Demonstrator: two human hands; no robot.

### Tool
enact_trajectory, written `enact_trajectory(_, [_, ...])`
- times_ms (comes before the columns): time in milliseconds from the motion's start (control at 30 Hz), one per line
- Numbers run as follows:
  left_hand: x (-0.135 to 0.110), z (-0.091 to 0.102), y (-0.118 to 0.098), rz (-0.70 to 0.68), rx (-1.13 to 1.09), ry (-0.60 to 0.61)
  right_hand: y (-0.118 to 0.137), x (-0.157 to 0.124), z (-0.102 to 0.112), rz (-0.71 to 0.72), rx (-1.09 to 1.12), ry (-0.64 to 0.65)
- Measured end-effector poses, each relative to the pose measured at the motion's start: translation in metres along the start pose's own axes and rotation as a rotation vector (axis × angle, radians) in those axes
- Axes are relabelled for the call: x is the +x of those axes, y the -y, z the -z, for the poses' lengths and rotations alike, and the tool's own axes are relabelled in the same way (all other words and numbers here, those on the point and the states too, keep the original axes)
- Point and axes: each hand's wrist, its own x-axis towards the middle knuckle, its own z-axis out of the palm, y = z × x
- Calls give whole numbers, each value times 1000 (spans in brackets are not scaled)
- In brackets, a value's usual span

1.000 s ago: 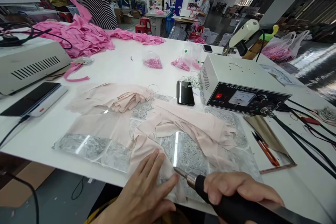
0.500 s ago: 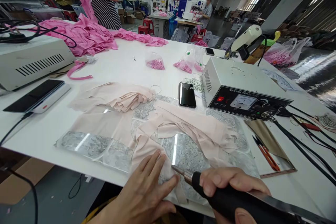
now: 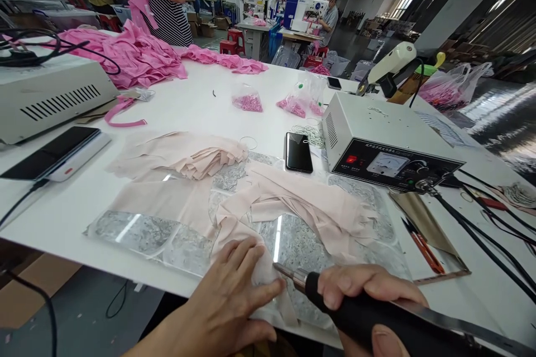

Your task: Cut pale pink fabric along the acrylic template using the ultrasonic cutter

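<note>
My left hand [image 3: 232, 295] lies on a strip of pale pink fabric [image 3: 238, 231], fingers stretched out and pressing it to a clear-covered, marbled grey mat [image 3: 134, 228]. My right hand [image 3: 372, 295] is wrapped round the black handle of an ultrasonic cutting or welding pen [image 3: 335, 304]. Its metal tip points left and sits at the fabric's edge, close to my left thumb; whether it touches cannot be made out. More pale fabric pieces [image 3: 305, 192] lie beyond my hands, and a layered stack [image 3: 184, 153] lies at the left.
A grey control box [image 3: 393, 139] with a dial stands at right, its cables running off rightward. Nearby lie orange-handled snips [image 3: 425, 248] and a phone [image 3: 298, 152]. Another grey box [image 3: 54, 95] stands left. Across the table, a person in stripes [image 3: 167, 0] handles pink fabric [image 3: 125, 56].
My left hand has shifted very slightly on the fabric; the pen's tip stays at almost the same spot. Across the table, the person's hands and pink piece have changed position.
</note>
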Motion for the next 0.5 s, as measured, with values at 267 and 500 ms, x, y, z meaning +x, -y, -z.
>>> enact_trajectory(267, [1, 1, 2, -14, -5, -13, -8, 6, -8, 56, 14, 9])
enact_trajectory(500, [-1, -2, 2, -10, -23, -20, -8, 8, -6, 31, -14, 36])
